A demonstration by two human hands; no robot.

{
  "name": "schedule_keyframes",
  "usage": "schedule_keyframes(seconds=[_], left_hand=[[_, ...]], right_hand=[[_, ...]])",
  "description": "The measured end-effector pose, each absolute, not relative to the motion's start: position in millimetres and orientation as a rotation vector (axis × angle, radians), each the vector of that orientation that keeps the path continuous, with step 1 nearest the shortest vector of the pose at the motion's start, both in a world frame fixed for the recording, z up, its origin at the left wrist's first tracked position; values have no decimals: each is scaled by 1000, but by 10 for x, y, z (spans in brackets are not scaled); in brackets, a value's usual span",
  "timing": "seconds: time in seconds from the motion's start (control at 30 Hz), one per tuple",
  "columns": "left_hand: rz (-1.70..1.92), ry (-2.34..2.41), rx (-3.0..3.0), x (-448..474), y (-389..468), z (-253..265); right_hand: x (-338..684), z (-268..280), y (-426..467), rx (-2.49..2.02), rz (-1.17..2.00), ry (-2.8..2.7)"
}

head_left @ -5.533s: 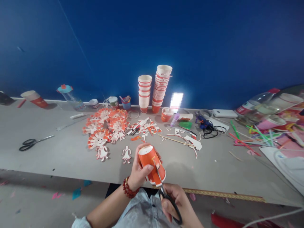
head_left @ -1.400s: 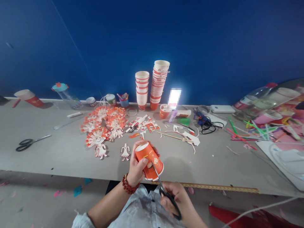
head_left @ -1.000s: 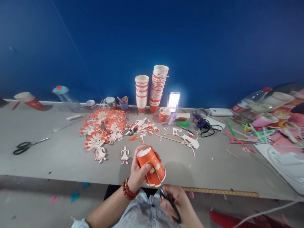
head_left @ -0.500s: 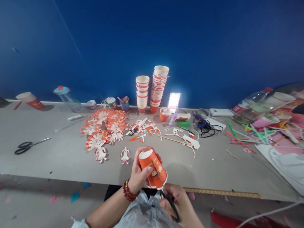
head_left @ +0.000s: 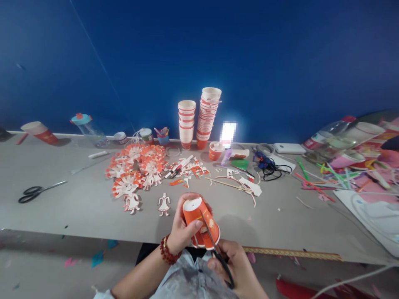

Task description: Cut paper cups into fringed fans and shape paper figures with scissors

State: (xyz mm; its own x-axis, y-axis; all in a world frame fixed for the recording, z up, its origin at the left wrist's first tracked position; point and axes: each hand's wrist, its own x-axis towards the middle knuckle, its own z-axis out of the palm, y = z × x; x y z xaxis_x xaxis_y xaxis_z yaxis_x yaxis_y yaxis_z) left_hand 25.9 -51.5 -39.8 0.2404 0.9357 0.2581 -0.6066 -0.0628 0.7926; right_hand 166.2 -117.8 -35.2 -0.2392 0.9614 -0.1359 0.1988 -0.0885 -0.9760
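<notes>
My left hand (head_left: 183, 233) is wrapped round an orange paper cup (head_left: 193, 215), held upside down with its white base tilted up. Scissors (head_left: 225, 268) with black handles are gripped in my right hand (head_left: 237, 261). One long blade lies over the cup's outer wall, reaching from the rim towards the base. A slit shows in the wall to the left of the blade. The other blade is hidden, apparently inside the cup. On the table beyond my left hand lies a white paper doll-shaped cutout (head_left: 163, 204) with red edging.
Left of centre lie several orange-and-white fringed paper figures (head_left: 127, 182). Paper scraps (head_left: 187, 169) lie behind the cup. Two cup stacks (head_left: 186, 124) stand against the blue wall. Other scissors (head_left: 39, 192) rest far left; a blue glue gun (head_left: 264, 160) and bright strips (head_left: 324, 182) are rightward.
</notes>
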Motion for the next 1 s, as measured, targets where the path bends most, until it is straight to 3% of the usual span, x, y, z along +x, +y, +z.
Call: schedule_keyframes(seconds=[0.23,0.4,0.63,1.0], left_hand=[[1343,453,917,270,-525,-445],[1261,455,923,230,-528,-449],[1289,506,913,229,-521,-441],[1470,583,623,157,-336,-377]], right_hand=[[1668,-443,-1199,-1379,1292,-1477],[1663,-471,-1242,-1442,1582,-1367],[1638,-492,-1224,-1429,1467,-1343],[1929,-556,-1306,-1333,1812,-1436]])
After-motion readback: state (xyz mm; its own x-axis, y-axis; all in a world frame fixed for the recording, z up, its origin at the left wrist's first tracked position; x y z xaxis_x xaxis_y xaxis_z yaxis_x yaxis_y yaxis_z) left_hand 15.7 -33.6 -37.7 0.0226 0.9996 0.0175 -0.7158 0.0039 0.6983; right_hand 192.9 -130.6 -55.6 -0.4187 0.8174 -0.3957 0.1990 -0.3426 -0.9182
